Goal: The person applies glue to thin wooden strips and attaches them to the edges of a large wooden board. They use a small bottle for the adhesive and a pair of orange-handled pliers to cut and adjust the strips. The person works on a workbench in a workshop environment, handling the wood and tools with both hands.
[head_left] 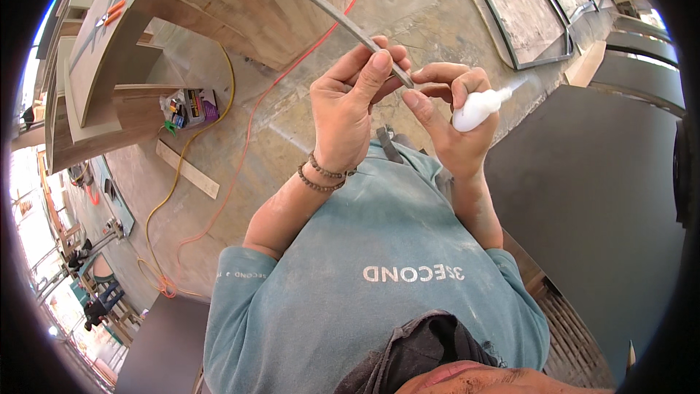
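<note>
My left hand is closed around a long, thin grey strip, thumb on top. The strip slants up and away to the left, and its near end lies between my two hands. My right hand holds a small white squeeze bottle in its curled fingers, with the narrow clear nozzle pointing right. The thumb and forefinger of that hand are at the near end of the strip; whether they press on it is hard to make out.
A curved plywood structure stands at the far left, with orange-handled pliers on it. A box of supplies, a board, a yellow hose and a red hose lie on the floor. Dark panels are at right, metal frames beyond.
</note>
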`<state>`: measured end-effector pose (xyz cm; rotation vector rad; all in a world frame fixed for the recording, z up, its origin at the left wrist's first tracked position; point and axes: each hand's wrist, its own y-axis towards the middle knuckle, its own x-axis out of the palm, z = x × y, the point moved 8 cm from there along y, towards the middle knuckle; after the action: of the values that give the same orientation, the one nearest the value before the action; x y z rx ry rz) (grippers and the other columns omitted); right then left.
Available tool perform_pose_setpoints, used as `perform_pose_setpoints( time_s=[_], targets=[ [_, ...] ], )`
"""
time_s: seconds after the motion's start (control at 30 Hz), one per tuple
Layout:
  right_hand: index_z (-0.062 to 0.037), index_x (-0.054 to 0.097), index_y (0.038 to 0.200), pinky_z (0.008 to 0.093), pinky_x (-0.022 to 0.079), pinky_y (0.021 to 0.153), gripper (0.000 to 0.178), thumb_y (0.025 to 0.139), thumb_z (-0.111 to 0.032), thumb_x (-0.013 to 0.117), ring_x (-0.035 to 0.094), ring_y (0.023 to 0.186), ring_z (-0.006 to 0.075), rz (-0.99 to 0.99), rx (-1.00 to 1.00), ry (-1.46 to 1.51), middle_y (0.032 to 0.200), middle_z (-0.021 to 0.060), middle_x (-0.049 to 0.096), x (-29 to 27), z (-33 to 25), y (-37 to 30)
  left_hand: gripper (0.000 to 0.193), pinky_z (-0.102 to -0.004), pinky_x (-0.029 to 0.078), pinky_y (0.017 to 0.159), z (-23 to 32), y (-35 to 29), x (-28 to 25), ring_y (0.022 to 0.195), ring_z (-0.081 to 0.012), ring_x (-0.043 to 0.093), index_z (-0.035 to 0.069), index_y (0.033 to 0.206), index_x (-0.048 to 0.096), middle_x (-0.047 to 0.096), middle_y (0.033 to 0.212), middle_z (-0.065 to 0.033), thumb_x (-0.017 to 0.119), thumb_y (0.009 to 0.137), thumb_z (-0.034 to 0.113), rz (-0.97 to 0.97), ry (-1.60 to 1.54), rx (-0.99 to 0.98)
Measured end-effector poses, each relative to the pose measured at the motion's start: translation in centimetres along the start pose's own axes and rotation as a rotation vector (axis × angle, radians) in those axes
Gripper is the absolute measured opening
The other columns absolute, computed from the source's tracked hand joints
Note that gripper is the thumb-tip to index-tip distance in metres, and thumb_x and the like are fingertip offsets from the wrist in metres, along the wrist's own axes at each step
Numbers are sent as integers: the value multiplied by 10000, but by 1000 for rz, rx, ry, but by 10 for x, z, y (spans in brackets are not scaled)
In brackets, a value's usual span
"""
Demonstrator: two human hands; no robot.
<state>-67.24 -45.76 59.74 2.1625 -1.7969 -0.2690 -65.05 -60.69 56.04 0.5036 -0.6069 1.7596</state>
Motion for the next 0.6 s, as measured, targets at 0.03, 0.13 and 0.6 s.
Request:
perform_pose_setpoints(
  time_s=[0.03, 0.13, 0.6],
  targets=[
    [-94, 425, 880, 297, 605, 754, 432, 812, 57, 823, 713, 969, 195, -16, -81, -70, 1041, 155, 726, 1, -5, 1, 324, -323, 614, 886, -2, -1, -1, 1034, -199, 696, -17, 1274, 641, 710, 1164, -132, 642, 1032, 200, 15, 5, 5],
    [-91, 431, 846, 289, 590, 722, 435, 788, 59, 835, 707, 920, 182, -40, -266, -250, 1017, 140, 743, 2, -14, 4, 313, -310, 620, 870, -4, 0, 2, 1045, -201, 691, -4, 1273, 638, 698, 1185, -132, 609, 1051, 214, 28, -1, 19],
    [-86, 419, 806, 284, 582, 701, 411, 781, 100, 785, 725, 831, 203, 24, -437, -334, 969, 184, 737, -3, -15, 1, 361, -337, 605, 896, -17, -2, 5, 1049, -197, 694, -45, 1261, 603, 698, 1181, -126, 690, 1007, 196, 126, -117, -95]
  ],
)
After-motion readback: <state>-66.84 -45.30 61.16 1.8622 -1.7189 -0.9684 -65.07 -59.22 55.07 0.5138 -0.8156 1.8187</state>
